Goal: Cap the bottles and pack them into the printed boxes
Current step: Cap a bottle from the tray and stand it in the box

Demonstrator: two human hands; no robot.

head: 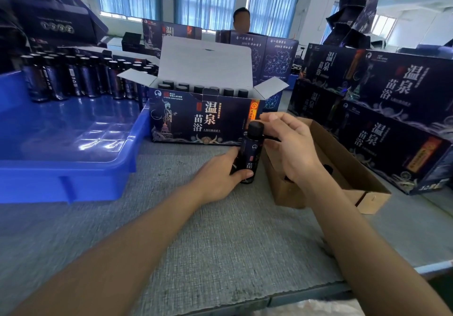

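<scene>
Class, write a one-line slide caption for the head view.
Left hand grips a bottle while right hand holds its cap, before the open box.

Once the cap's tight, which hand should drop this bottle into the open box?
Left, probably. The left hand grips the bottle round its body, just in front of the box. The right hand only pinches the cap, a poorer hold for lifting.

The printed box (196,119) hides its bottles (198,88) below their tops; the blue tray (73,176) runs off left.
</scene>
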